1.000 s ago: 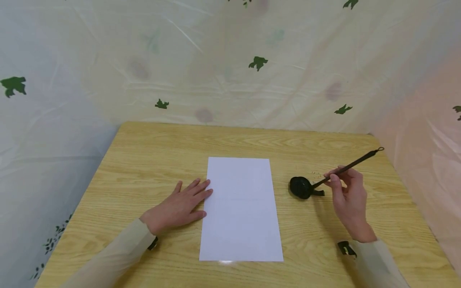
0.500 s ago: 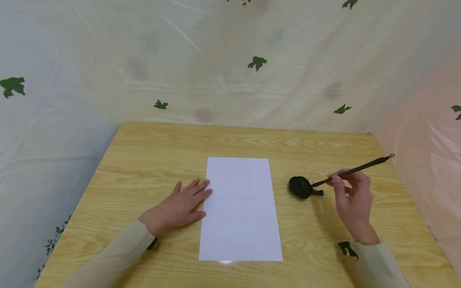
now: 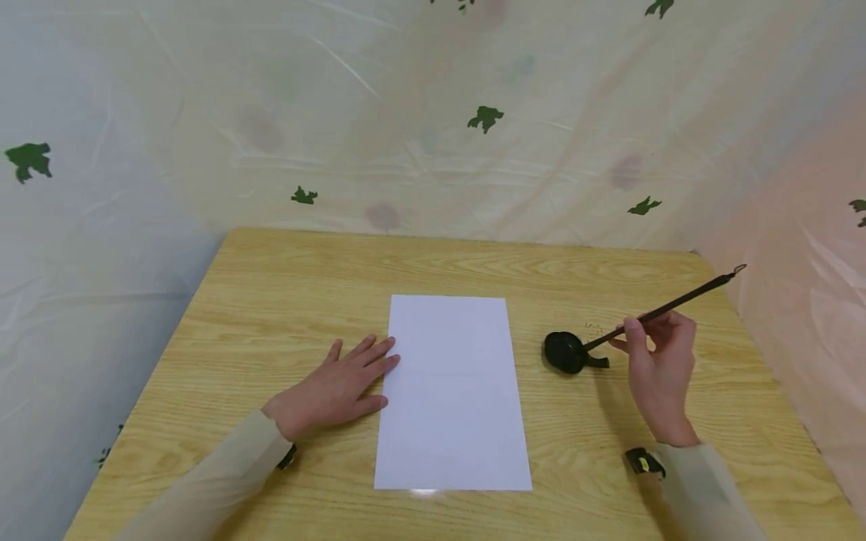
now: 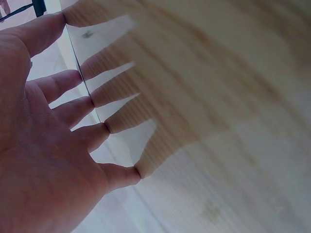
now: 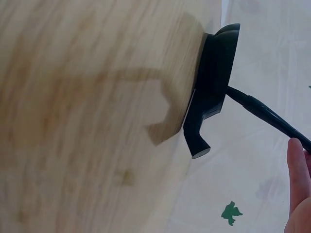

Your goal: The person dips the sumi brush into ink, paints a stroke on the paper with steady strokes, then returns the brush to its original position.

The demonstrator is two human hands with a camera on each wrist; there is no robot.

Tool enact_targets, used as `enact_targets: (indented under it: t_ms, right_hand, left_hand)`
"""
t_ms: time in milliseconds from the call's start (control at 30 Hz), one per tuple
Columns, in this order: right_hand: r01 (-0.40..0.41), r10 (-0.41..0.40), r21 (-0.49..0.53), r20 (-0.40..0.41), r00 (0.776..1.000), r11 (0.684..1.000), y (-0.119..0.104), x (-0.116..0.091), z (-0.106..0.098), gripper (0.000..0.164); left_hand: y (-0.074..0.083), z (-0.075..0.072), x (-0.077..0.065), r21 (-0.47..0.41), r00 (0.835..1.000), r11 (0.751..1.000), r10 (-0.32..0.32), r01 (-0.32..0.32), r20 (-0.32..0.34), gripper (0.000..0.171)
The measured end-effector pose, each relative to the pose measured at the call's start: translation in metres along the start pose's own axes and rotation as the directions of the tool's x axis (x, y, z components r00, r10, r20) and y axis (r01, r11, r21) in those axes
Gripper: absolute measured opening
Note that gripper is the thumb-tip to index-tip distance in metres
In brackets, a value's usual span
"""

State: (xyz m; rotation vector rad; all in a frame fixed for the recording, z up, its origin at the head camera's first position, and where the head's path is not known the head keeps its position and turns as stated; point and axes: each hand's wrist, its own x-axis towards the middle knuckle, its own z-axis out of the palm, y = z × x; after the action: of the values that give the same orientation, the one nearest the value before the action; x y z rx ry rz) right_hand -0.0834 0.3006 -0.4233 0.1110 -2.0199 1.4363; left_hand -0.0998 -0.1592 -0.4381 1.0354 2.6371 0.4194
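My right hand [image 3: 661, 376] pinches a dark writing brush [image 3: 690, 294] between thumb and fingers, its looped end pointing up to the right. The brush's lower end reaches into a small black ink dish [image 3: 561, 353] with a short curved stem; the tip is hidden inside the dish. In the right wrist view the dish [image 5: 214, 73] shows from the side, the brush [image 5: 267, 114] slanting into it. A blank white sheet of paper [image 3: 452, 398] lies left of the dish. My left hand [image 3: 334, 394] lies flat with spread fingers, fingertips at the sheet's left edge.
The wooden table [image 3: 304, 278] carries small marks [image 3: 594, 328] just behind the dish. A pale curtain [image 3: 406, 150] with green leaf-like prints hangs behind and at both sides. Dark straps [image 3: 644, 461] sit at the wrists.
The brush handle has swung down and right, then back up, while its lower end stays in the dish. My right hand has shifted slightly right. The left hand and paper are still.
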Motion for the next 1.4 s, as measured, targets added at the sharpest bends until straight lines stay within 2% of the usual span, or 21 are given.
enact_targets:
  t_ms: [433,533,600,700,767,1000,1233,1400]
  right_hand:
    - [0.006,-0.006,-0.095,-0.002,1.000,0.995,0.0027,-0.0001,-0.0032,0.032]
    - [0.026,-0.027,-0.035,-0.029,0.999,0.999,0.0030,-0.0007,-0.0038,0.032]
    - [0.046,-0.044,0.046,-0.052,0.998,0.998,0.0027,-0.0007,-0.0042,0.032]
    - [0.078,-0.066,0.171,-0.077,0.995,0.982,0.0014,0.0003,-0.0035,0.033]
    - [0.090,-0.078,0.193,-0.073,0.994,0.977,0.0010,0.0005,-0.0030,0.033]
    - [0.083,-0.083,0.076,-0.006,0.997,0.994,0.0041,-0.0015,-0.0013,0.036]
    - [0.100,-0.100,-0.014,0.012,0.995,0.995,0.0062,-0.0011,-0.0032,0.035]
    - [0.133,-0.133,-0.008,0.000,0.991,0.991,0.0043,-0.0002,-0.0037,0.033]
  left_hand:
    - [0.0001,-0.0004,0.0008,0.004,1.000,1.000,0.007,-0.006,-0.003,0.067]
    - [0.0000,-0.0002,0.0007,0.002,1.000,1.000,0.005,-0.005,0.000,0.067]
    - [0.0001,-0.0003,0.0004,-0.001,1.000,1.000,0.006,-0.006,0.000,0.067]
    - [0.0000,-0.0002,0.0003,0.002,1.000,1.000,0.008,-0.008,0.001,0.067]
    - [-0.0001,-0.0002,0.0005,0.004,1.000,1.000,0.009,-0.009,0.001,0.067]
    - [-0.0001,-0.0002,0.0008,0.001,1.000,1.000,0.006,-0.006,0.003,0.066]
    - [-0.0003,0.0002,0.0002,-0.003,1.000,1.000,0.011,-0.011,-0.004,0.065]
    - [-0.0006,0.0003,0.0007,0.002,1.000,1.000,0.012,-0.012,-0.005,0.066]
